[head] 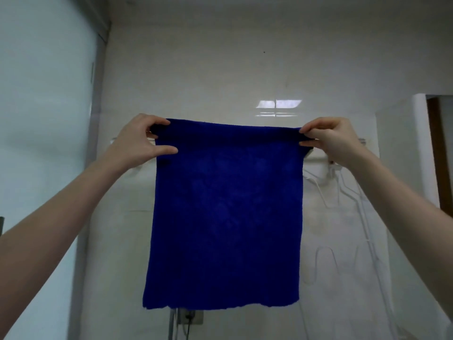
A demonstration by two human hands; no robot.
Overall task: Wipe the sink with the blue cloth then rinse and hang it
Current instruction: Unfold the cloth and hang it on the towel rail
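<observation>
The blue cloth (225,212) hangs flat and spread out in front of the white tiled wall, its top edge folded over at the level of a wall rail (316,157) that it mostly hides. My left hand (139,141) pinches the cloth's top left corner between thumb and fingers. The top right corner is pinched by my right hand (328,138). Both arms are raised. The sink is out of view.
A white garment (343,241) on a hanger hangs from the rail to the right of the cloth. A wall socket (190,316) with a plugged cable sits below the cloth. A glass pane (44,119) stands at left, a doorway (441,148) at right.
</observation>
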